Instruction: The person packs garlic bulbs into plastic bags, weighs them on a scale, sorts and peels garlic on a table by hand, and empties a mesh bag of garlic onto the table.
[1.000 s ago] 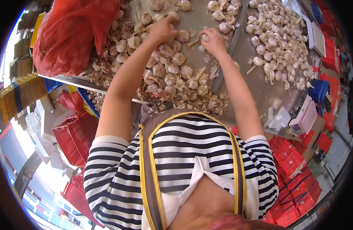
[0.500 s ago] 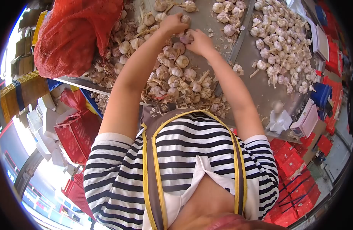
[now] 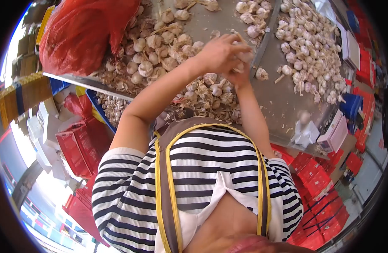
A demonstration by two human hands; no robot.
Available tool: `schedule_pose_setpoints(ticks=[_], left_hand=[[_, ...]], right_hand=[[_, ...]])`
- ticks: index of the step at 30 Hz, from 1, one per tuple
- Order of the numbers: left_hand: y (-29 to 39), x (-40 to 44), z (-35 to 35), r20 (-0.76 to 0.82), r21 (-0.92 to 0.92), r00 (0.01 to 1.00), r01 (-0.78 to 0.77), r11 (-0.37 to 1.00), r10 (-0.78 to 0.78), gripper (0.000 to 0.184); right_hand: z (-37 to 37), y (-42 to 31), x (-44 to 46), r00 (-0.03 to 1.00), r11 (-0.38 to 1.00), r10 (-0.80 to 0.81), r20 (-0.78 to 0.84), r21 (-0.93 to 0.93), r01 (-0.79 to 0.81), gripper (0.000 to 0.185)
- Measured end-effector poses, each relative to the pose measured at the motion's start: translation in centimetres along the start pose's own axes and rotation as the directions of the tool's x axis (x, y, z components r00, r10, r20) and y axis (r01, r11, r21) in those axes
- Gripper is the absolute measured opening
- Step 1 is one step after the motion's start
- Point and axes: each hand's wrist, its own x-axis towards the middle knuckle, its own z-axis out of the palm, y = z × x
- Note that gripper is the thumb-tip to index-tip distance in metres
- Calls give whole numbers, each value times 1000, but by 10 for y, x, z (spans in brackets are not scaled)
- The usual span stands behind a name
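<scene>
My left hand reaches over the metal table with its fingers curled round a garlic bulb. Close below it, my right hand is closed at the same spot, its fingers partly hidden behind the left hand and the bulb. Under and beside my wrists lies a heap of untrimmed garlic with dry stalks and loose skins. Just right of my right hand, a single bulb rests beside the metal divider strip.
A red mesh sack bulges at the left. Beyond the divider is a large pile of garlic bulbs. A blue container and pink box stand at the right edge. Red crates sit lower left.
Both hands have moved right and toward me, from the far side of the heap to near the divider. They have come together, the left now over the right, round a bulb.
</scene>
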Motion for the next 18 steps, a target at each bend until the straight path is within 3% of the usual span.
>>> schedule_pose_setpoints(ticks=[2, 3, 4, 5, 6, 7, 9, 10, 11, 12, 13, 15, 16, 17, 18], left_hand=[[9, 3, -7, -79, -43, 997, 7, 999, -10, 44], [11, 0, -12, -139, -96, 990, -16, 995, 3, 41], [7, -4, -14, -145, -89, 989, 0, 996, -13, 41], [-2, -5, -17, -159, -108, 985, 50, 993, -67, 40], [-12, -4, -20, -173, -128, 978, 97, 987, -118, 38], [-23, -8, -28, -159, -65, 970, 173, 983, -182, 36], [-54, -19, -40, -169, 121, 927, 358, 926, -336, 35], [-72, -24, -44, -169, 141, 881, 465, 874, -441, 35], [-95, -31, -42, -245, 167, 849, 512, 842, -468, 34], [-107, -32, -48, -204, 202, 803, 594, 779, -560, 33], [-128, -39, -47, -164, 253, 787, 616, 746, -594, 35], [-150, -49, -31, -130, 297, 762, 640, 709, -634, 36], [-154, -51, -23, -108, 418, 785, 593, 689, -610, 38], [-156, -52, -19, -77, 534, 806, 531, 658, -587, 40], [-153, -48, -21, -74, 535, 804, 531, 657, -590, 40]], right_hand=[[14, -18, -17, 925, 925, -146, 352, -283, 254, 62], [22, -35, -18, 939, 998, -59, 339, 5, 61, 62], [26, -55, -20, 938, 947, 25, 345, 293, -133, 63], [24, -77, -20, 923, 780, 102, 371, 546, -306, 66], [16, -105, -19, 935, 718, 38, 352, 641, -271, 67], [17, -134, -17, 918, 786, -120, 379, 600, -145, 68], [24, -186, -20, 888, 687, -317, 332, 726, -27, 71], [27, -193, -22, 888, 690, -312, 338, 723, -32, 71], [30, -198, -23, 902, 613, -430, 45, 747, 256, 68], [33, -200, -22, 818, 507, -519, -247, 682, 527, 67], [23, -193, -12, 846, 672, -497, -191, 533, 515, 57], [-22, -172, 30, 944, 937, -321, 77, 174, 304, 42], [8, -127, 37, 970, 960, -242, 3, -143, 240, 25], [19, -91, 46, 980, 815, -190, -56, -566, 126, 25], [49, -50, 41, 976, 592, -194, -100, -805, 35, 28]])
